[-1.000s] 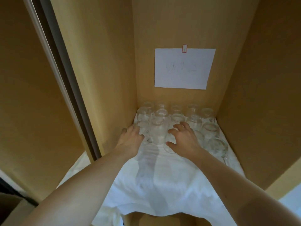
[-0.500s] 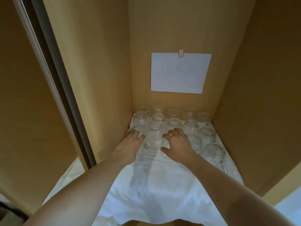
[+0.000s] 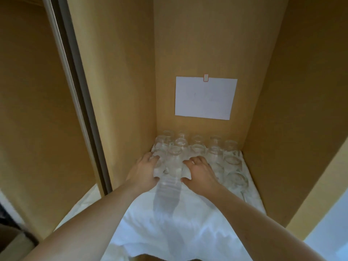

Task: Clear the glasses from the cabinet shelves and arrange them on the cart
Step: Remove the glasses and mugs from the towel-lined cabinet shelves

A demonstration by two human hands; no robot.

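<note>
Head view, looking down into a wooden cabinet (image 3: 116, 76) compartment. On the back wall, a white paper sheet (image 3: 205, 98) with a small red-edged clip (image 3: 206, 77) at its top edge; writing on it too faint to read. Covering the shelf below the sheet, a white cloth (image 3: 169, 223), wrinkled toward the front edge. Standing on the cloth against the back wall, directly under the sheet, a group of clear glasses (image 3: 212, 153) in several rows, close together, most of them touching or nearly touching.

Left hand (image 3: 144, 171) at the left end of the group, down and left of the sheet, fingers curled around a glass (image 3: 158, 169) next to the cabinet side wall. Right hand (image 3: 200, 172) below the sheet, a little left of its middle, fingers and thumb curled over another glass (image 3: 185, 169), mostly hidden under the palm. Between the two hands, one tall glass (image 3: 174, 161), upright and free.

Compared with half a second ago: both hands a bit deeper among the glasses, fingers more bent and now wrapped on the glasses instead of only lying against them. Camera tilted more upward, so sheet and glasses appear lower in the view. Glasses themselves in the same rows as before, none lifted from the cloth yet. To the left of the compartment, a grey door rail (image 3: 75, 87).
</note>
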